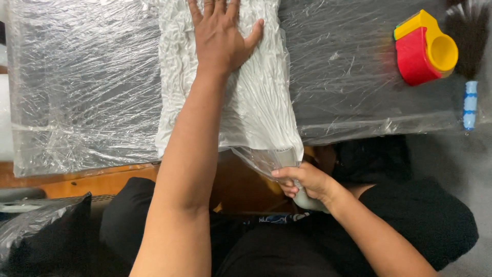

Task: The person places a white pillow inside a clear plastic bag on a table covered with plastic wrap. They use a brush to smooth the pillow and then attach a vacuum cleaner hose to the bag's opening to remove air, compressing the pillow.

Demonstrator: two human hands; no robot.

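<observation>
Head view: the left hand [221, 37] lies flat, fingers spread, on a white bagged textile [256, 102] at the tabletop [87, 92] near edge. The right hand [306, 182] is clamped on a white nozzle [300, 197] at the bag's mouth. A red-yellow tape dispenser [424, 48] sits far right.

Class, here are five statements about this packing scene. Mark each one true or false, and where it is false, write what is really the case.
1. The left hand lies flat on the white bundle in clear plastic. True.
2. The right hand grips a pale nozzle-like piece at the bag's open end. True.
3. The tape dispenser is blue and green. False: it is red and yellow.
4. A brush with dark bristles and a blue-and-white handle lies beside the dispenser. True.
5. The table top is bare wood. False: it is covered with clear plastic film.
</observation>
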